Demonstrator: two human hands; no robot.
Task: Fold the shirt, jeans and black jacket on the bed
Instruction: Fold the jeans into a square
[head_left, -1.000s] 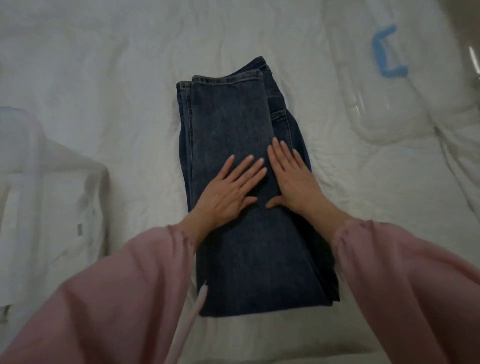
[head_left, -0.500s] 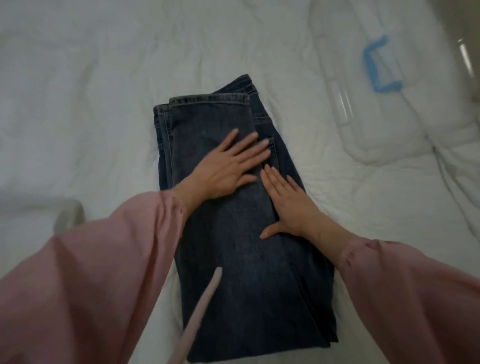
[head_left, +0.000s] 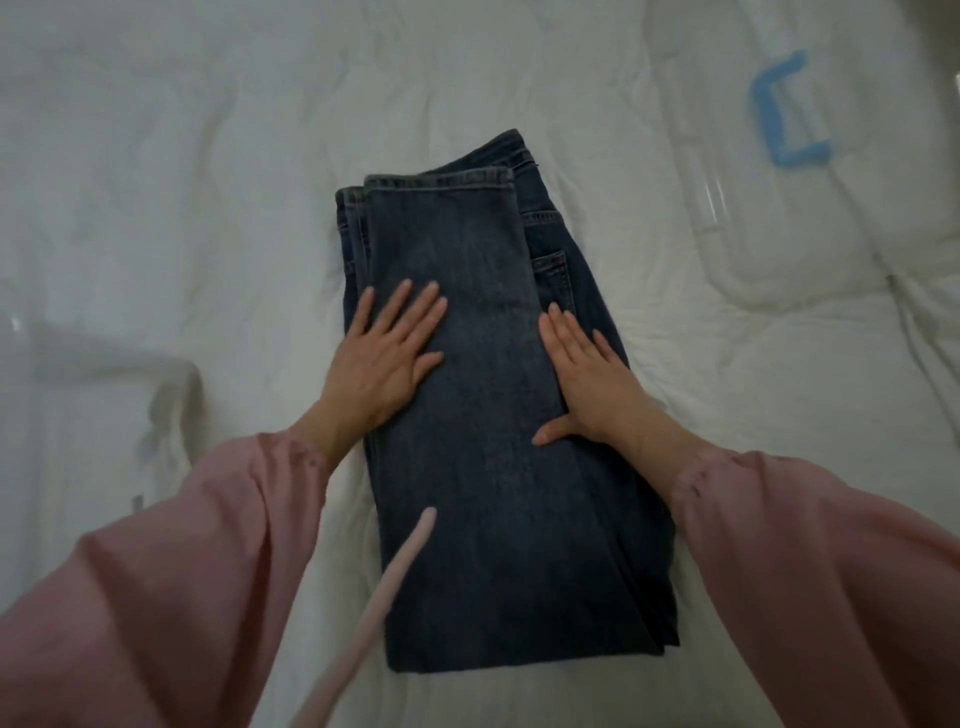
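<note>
Jeans (head_left: 483, 415) folded, mid-bed (head_left: 208, 182). L hand (head_left: 387, 353) flat on them, fingers slightly apart; R hand (head_left: 587, 379) flat, fingers together, thumb out. Clear plastic case (head_left: 810, 249) top right, blue handle (head_left: 779, 124), contents unclear. Pale blurry item (head_left: 93, 415) at left, cut off.

Left grip (head_left: 387, 358): lay flat, palm down, fingers straight and spread.
Right grip (head_left: 589, 382): lay flat, fingers together, thumb out.
</note>
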